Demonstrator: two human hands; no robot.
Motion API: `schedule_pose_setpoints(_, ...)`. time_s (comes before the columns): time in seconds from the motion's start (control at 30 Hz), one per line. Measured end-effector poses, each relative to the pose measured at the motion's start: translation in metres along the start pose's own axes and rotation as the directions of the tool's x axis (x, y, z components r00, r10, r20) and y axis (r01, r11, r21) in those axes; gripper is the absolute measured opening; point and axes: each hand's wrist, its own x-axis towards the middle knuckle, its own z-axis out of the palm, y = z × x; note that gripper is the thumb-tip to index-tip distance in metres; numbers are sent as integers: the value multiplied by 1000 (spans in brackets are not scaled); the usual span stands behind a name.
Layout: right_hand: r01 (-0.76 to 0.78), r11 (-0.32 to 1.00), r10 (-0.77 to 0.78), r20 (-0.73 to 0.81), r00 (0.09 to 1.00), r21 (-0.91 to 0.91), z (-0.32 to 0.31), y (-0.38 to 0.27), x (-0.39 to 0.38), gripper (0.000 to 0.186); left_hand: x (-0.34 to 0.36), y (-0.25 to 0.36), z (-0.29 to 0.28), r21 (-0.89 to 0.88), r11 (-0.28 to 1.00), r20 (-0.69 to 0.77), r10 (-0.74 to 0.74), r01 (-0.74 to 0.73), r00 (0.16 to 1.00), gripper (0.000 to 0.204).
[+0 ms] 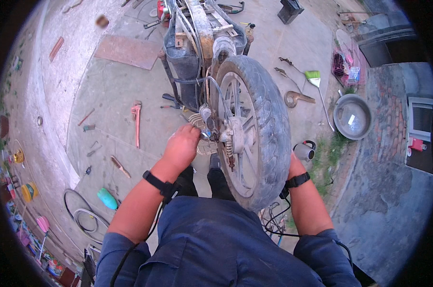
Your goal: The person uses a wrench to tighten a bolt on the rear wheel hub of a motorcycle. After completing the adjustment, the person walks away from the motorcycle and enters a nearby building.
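Note:
A dusty motorbike [187,57] stands in front of me, its wheel [271,119] with a worn tyre and spoked rim turned side-on. My left hand [185,138] is closed at the axle fittings [211,128], beside a small silver-and-blue piece; what it grips is unclear. A rusty spring [230,146] is by the hub. My right hand [295,162] is at the outer side of the tyre, its fingers hidden behind it.
Tools lie around the concrete [120,119]: a red pipe wrench [137,119], a brush [119,165] and a broom [313,79]. A coiled hose [89,213], teal bottle [106,197], grey basin [360,115] and metal jug [304,150] are at the sides.

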Motion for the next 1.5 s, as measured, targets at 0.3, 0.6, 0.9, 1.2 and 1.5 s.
schedule_pose_setpoints(0.3, 27, 963, -43, -57, 997, -268, -16, 32, 20, 29, -29, 46, -9, -667, 258, 681, -167, 699, 713, 31)
schedule_pose_setpoints(0.6, -40, 999, 41, -55, 998, 22, 4, 1, 3, 30, -18, 46, -13, -643, -4, 764, -76, 766, 641, 33)
schedule_pose_setpoints(0.9, -88, 981, 108, -110, 988, 171, 21, -15, -8, 30, -11, 50, -24, -613, -105, 789, -35, 783, 613, 32)
schedule_pose_setpoints(1.2, -138, 976, 163, -142, 976, 171, 23, -21, -10, 29, 10, 18, 12, -152, 982, 160, -91, 115, 983, 12)
schedule_pose_setpoints(1.5, -126, 992, 120, -175, 977, -25, 27, -27, -3, 29, -30, 16, 8, -320, 882, 359, -225, 345, 906, 19)
